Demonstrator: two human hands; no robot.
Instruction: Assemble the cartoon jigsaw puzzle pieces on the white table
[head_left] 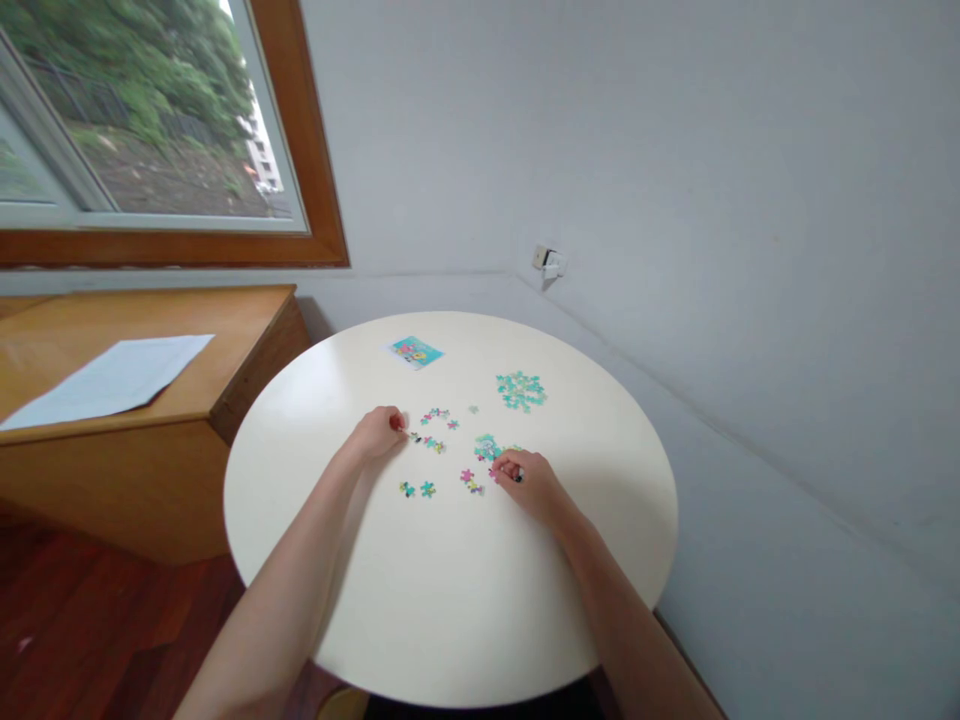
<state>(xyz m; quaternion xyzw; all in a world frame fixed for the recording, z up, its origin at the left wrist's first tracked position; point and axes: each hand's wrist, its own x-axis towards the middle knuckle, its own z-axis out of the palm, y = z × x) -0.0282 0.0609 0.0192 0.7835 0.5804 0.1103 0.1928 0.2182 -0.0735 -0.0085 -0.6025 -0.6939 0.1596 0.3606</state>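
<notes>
My left hand (381, 432) is closed in a pinch at the left of the loose pieces, with a small puzzle piece (415, 437) at its fingertips. My right hand (527, 482) has its fingers curled together, and a pink puzzle piece (494, 473) shows at their tips. Just beyond it lies a small heap of teal pieces (487, 447), partly covered by the hand. Between the hands are a short joined row of pieces (434, 444), a curved group (436, 413) and a pink-and-yellow group (470, 481). Two teal pieces (427, 489) lie nearer to me.
On the round white table (450, 600), a pile of teal pieces (520, 391) sits at the back right and a picture card (416, 351) at the back. A wooden cabinet (150, 460) with paper sheets (112, 378) stands left. A wall socket with a plug (551, 262) is behind.
</notes>
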